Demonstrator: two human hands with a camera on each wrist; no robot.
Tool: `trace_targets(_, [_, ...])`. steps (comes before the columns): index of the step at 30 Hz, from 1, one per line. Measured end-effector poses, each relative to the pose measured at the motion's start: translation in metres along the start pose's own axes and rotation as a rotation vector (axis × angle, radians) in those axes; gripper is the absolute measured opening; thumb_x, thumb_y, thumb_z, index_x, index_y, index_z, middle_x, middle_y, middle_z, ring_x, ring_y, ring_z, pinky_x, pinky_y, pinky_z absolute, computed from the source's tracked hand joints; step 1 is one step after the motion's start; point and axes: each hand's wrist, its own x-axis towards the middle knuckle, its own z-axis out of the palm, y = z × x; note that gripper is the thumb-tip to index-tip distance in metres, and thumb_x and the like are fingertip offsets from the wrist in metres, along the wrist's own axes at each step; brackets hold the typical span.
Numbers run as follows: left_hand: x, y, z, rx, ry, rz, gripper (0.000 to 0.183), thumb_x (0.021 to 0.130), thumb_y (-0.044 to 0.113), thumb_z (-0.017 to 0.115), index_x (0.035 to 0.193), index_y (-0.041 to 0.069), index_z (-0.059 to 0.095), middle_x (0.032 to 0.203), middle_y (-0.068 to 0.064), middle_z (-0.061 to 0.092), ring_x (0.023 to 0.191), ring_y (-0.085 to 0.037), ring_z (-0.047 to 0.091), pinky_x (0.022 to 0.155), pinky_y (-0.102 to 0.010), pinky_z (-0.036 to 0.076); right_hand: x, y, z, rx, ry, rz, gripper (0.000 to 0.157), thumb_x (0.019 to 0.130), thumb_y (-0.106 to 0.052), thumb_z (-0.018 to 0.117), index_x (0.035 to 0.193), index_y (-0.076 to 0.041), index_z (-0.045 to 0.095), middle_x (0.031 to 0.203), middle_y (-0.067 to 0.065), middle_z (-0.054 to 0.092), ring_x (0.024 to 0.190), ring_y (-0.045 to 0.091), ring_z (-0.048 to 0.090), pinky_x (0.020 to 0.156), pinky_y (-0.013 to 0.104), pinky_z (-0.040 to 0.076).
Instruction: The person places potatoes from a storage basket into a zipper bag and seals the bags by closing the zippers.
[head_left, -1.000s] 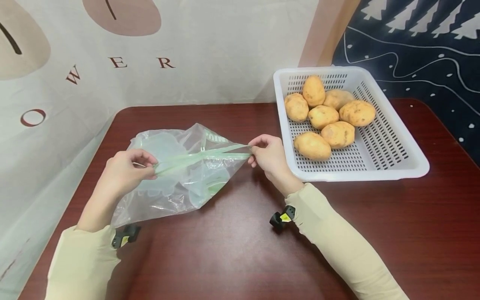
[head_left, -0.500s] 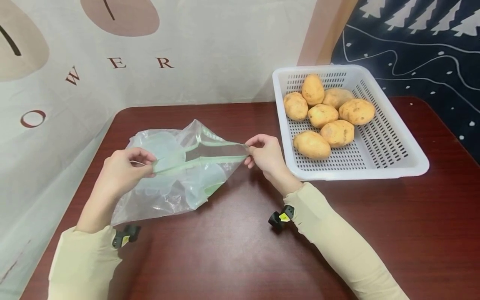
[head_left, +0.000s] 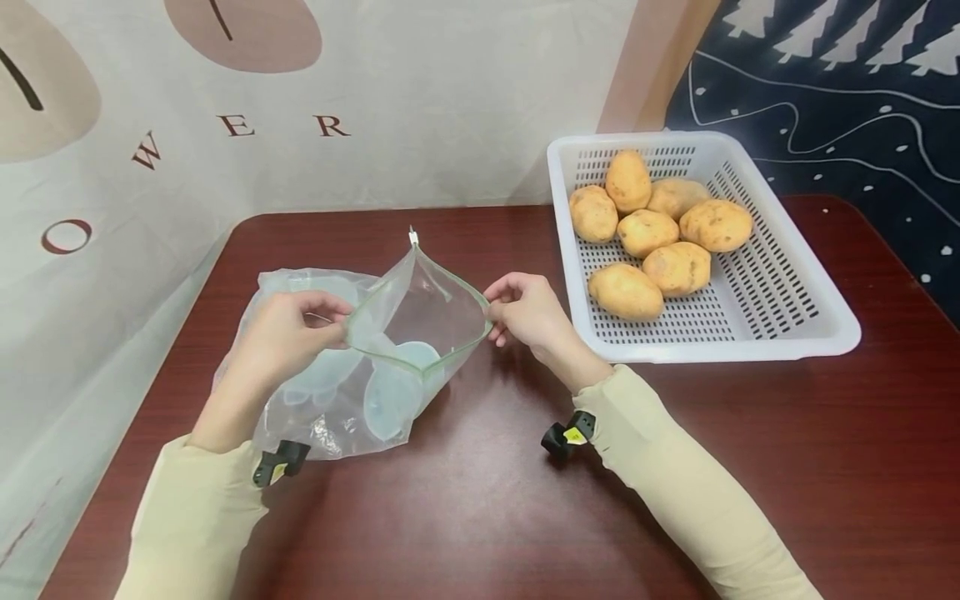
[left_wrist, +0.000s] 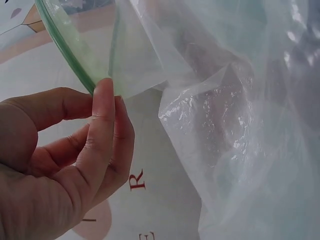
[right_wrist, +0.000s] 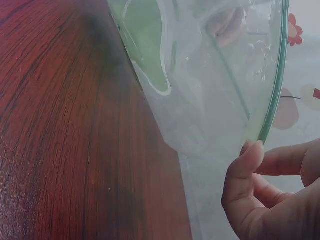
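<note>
A clear zip bag (head_left: 337,433) with a green-edged mouth lies on the table, its mouth spread into a diamond toward the head camera. My left hand (head_left: 296,333) pinches the left corner of that mouth between thumb and fingers. The opposite corner is pinched by my right hand (head_left: 528,312). A white zip slider (head_left: 413,238) sits at the far point of the rim. Through the film show pale translucent printed shapes (head_left: 393,400). Both wrist views show the green zip strip (left_wrist: 67,55) running into the fingertips; the right one also shows a green print (right_wrist: 147,47) on the film.
At the back right stands a white slotted plastic basket (head_left: 813,346) holding several potatoes (head_left: 626,292). The table (head_left: 480,517) is dark reddish wood. A printed cloth (head_left: 450,100) hangs behind it, with a dark tree-patterned cloth (head_left: 840,125) to the right.
The bag's mouth has gone from nearly flat to wide apart. My left hand has moved right, toward the right hand, while still pinching its corner. The right hand has barely moved.
</note>
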Motion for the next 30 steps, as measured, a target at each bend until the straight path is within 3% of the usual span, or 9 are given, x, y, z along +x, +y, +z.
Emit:
trace_targets(14, [0.003,0.002,0.013,-0.067,-0.007,0.008,0.022,0.084,0.005,0.056,0.102,-0.007,0.062,0.085,-0.016,0.067,0.074,-0.02,0.066,0.065,-0.024,0.049,-0.005,-0.006,-0.005,-0.021,-0.048,-0.046,0.02,0.076,0.016,0.052,0.094,0.009,0.056,0.065,0.008,0.053,0.047,0.015,0.05,0.038,0.021,0.047])
trace_targets(23, [0.0,0.002,0.011,-0.069,-0.025,-0.02,0.024,0.086,0.007,0.055,0.104,-0.006,0.061,0.087,-0.016,0.066,0.077,-0.021,0.066,0.066,-0.026,0.048,-0.019,-0.015,-0.009,-0.099,-0.145,-0.066,0.019,0.079,0.012,0.052,0.097,0.008,0.056,0.073,0.01,0.053,0.049,0.016,0.052,0.042,0.024,0.05])
trace_targets(30, [0.0,-0.001,0.013,-0.078,-0.025,-0.019,0.024,0.085,0.007,0.055,0.104,-0.007,0.061,0.086,-0.015,0.066,0.075,-0.019,0.065,0.066,-0.026,0.048,-0.036,-0.027,-0.019,-0.13,-0.212,-0.13,0.019,0.078,0.011,0.056,0.097,0.009,0.055,0.078,0.014,0.056,0.057,0.019,0.055,0.046,0.031,0.055])
